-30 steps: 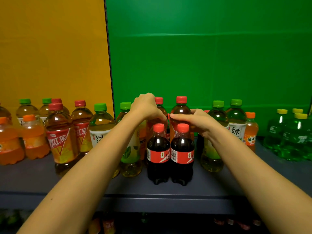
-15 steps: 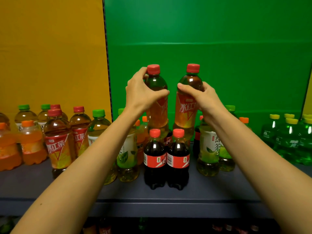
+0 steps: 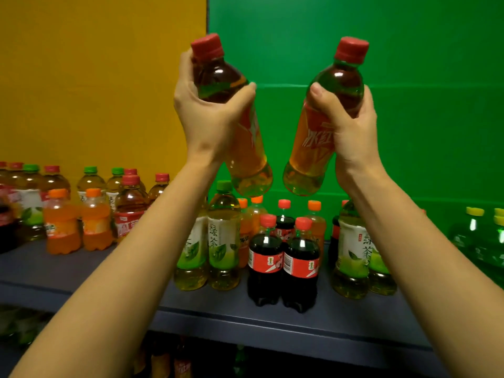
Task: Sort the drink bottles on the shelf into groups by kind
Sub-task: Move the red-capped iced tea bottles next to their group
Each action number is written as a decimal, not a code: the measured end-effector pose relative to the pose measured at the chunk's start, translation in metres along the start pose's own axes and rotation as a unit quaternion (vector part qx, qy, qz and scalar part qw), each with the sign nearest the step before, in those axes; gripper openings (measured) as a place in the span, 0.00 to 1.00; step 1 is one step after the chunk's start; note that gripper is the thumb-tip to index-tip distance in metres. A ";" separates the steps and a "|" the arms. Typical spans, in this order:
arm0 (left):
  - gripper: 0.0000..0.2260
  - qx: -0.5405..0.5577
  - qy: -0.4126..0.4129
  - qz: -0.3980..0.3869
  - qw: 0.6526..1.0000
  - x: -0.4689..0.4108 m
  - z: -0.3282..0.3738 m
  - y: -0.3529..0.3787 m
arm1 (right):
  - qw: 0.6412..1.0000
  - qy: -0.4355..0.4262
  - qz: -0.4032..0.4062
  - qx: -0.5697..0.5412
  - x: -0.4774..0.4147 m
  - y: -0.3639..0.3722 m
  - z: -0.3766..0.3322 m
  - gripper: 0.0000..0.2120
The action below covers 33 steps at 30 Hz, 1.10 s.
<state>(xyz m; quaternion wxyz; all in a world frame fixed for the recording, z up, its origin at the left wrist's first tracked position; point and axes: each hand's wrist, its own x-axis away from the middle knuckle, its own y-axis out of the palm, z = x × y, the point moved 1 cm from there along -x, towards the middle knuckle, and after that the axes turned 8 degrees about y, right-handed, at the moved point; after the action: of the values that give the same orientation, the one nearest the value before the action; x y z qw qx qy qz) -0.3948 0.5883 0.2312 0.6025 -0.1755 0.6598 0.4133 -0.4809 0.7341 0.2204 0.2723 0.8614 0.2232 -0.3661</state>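
The left red-tea bottle (image 3: 246,148) and right red-tea bottle (image 3: 311,148), smooth clear plastic with ribbed red caps, tilt bases inward in the air, your left hand (image 3: 207,113) and right hand (image 3: 351,126) each curled round a rounded shoulder, above glossy dark cola bottles (image 3: 283,260) and green-tea bottles (image 3: 223,241) on the flat dark shelf (image 3: 341,320).

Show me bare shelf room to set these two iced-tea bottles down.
Widest bare patch: shelf front-left, before the orange sodas. A thin strip runs ahead of the colas. Between green teas and colas it is packed. Arms hide the rest.
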 end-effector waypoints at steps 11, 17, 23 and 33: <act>0.17 -0.137 -0.011 -0.031 0.990 -0.030 0.030 -0.141 | 0.976 0.132 -0.102 -0.140 0.040 0.092 0.010 0.11; 0.17 -0.166 -0.076 -0.034 0.983 -0.025 0.024 -0.216 | 0.961 0.227 -0.122 -0.101 0.080 0.150 0.054 0.15; 0.20 -0.171 -0.129 -0.091 0.972 -0.016 -0.010 -0.269 | 0.955 0.282 -0.085 -0.040 0.117 0.198 0.108 0.19; 0.20 -0.140 -0.188 -0.216 0.948 0.013 -0.079 -0.317 | 0.958 0.262 0.007 0.120 0.156 0.243 0.186 0.34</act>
<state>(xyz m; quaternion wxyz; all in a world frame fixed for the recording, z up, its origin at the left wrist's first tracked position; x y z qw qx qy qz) -0.2174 0.3431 0.1074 0.7599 -0.3155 0.4161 0.3870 -0.3348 0.4628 0.0687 0.1018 0.9550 0.2353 -0.1494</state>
